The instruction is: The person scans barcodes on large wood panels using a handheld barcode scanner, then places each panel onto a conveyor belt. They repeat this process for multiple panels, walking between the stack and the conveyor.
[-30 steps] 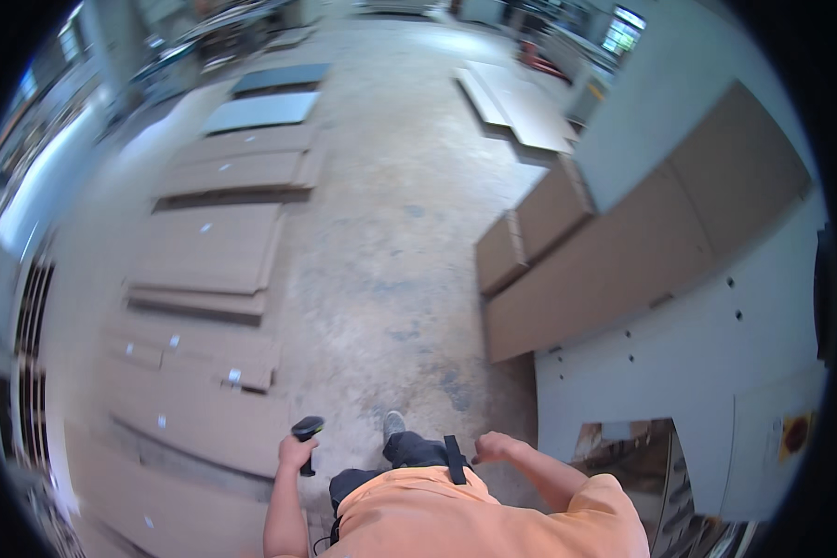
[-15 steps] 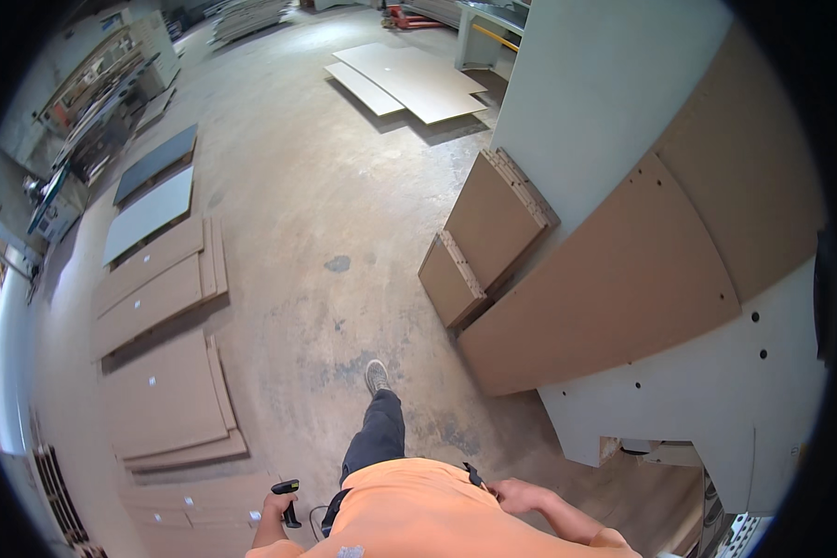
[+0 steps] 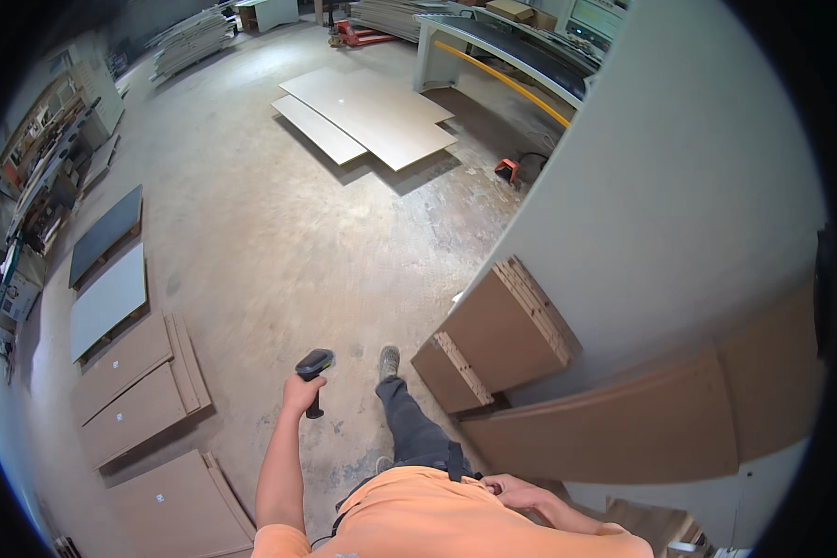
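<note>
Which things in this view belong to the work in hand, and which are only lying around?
Seem in use:
black pistol-grip device, held in the left hand
(right hand at the waist, grip unclear)

Seem only lying or standing around:
pale panels on the floor ahead
brown panels at left
brown boards at right
red pallet truck, far off

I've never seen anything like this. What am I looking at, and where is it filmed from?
There is no robot here, just a person in an orange shirt, seen from a wide, bending camera on their own head, looking down. The left hand holds a dark, pistol-shaped device. The right hand is at the waist; whether it holds anything is unclear. On the floor, brown boards lie at left and pale boards ahead.
</note>
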Tool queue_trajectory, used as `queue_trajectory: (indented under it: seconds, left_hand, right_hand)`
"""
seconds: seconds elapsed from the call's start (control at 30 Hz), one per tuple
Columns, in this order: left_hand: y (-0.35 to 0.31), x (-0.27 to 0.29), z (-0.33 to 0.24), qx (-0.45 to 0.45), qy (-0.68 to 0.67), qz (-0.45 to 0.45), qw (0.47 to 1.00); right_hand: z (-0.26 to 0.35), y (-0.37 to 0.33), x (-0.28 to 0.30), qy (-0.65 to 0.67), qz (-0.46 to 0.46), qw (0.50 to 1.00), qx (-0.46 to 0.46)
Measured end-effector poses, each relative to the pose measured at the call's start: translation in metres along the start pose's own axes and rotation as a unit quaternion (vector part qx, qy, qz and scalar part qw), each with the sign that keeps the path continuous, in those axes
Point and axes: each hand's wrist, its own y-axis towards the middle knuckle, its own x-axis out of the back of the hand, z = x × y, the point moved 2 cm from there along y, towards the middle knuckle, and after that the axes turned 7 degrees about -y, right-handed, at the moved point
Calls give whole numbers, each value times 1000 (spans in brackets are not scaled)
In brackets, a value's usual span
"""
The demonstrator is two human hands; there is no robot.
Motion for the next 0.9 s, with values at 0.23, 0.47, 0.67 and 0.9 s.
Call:
queue_trajectory:
  seconds: [0.23,0.47,0.67,0.9]
  left_hand:
    - [149,22,-35,70,194,94,974]
    - [193,133,9,311,138,-2,940]
    - [319,138,-29,425,151,29,892]
    - [652,76,-162,301,179,98,932]
  right_hand:
    - [169,190,175,-18,162,984,-76]
    - [276,282,259,-305,8,947,-100]
    - [347,332,310,-240,-171,946,-136]
    - [480,405,381,29,-180,973,-140]
